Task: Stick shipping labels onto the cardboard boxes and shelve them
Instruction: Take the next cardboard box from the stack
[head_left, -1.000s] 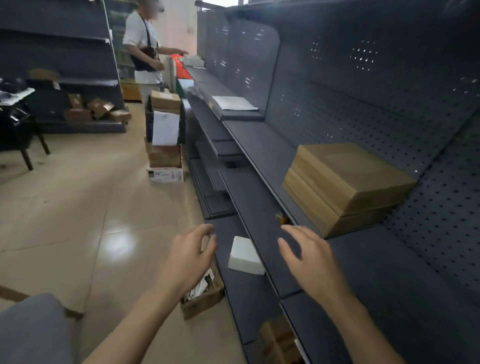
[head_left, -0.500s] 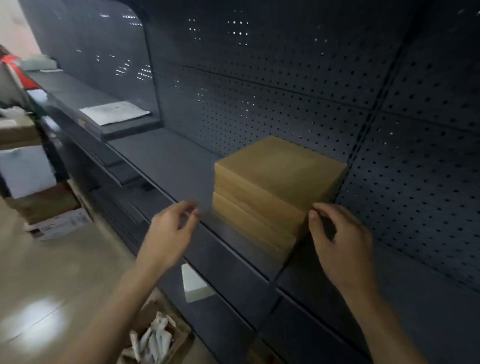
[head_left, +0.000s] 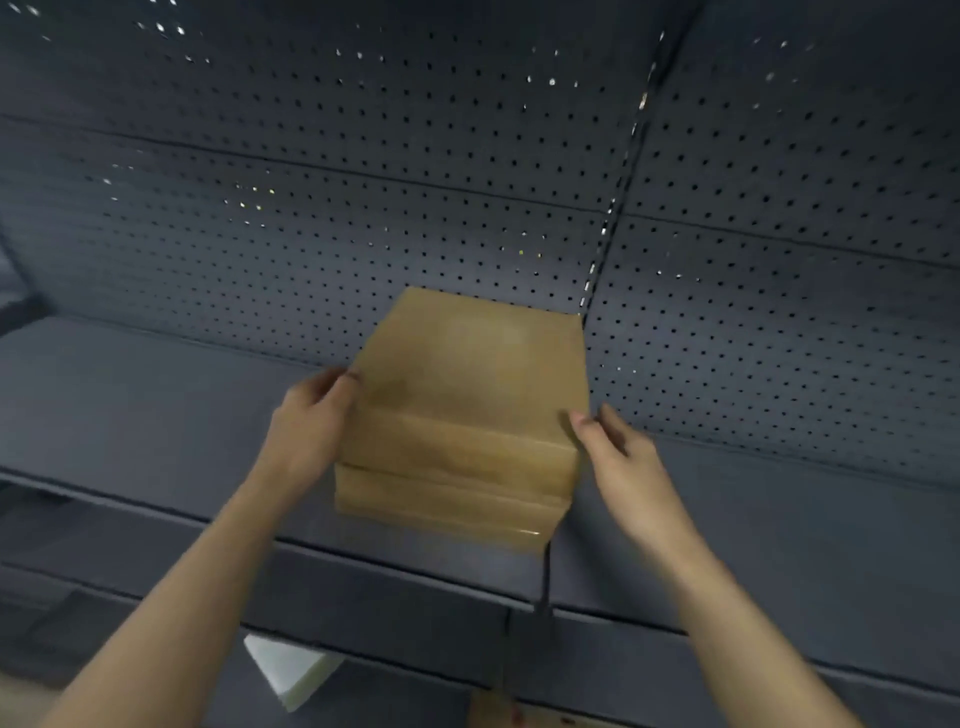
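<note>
Two flat brown cardboard boxes are stacked on a dark grey shelf (head_left: 156, 415), pushed back near the perforated back panel. The top box (head_left: 478, 364) lies on the lower box (head_left: 447, 499). My left hand (head_left: 311, 421) grips the left edge of the top box, thumb on top and fingers curled round its side. My right hand (head_left: 618, 457) is at the box's front right corner; the thumb tip touches the corner and the fingers reach out beside the right face. No label shows on either box.
The perforated back panel (head_left: 363, 208) rises behind the stack, with an upright slotted post (head_left: 608, 223) beside it. A white block (head_left: 291, 670) lies on the lower shelf at the bottom left. A scrap of brown cardboard (head_left: 493, 712) peeks in at the bottom edge.
My view has swung from the aisle to face the shelf. Both hands rose from below the shelf to the stack; the left one has reached the top box's left edge.
</note>
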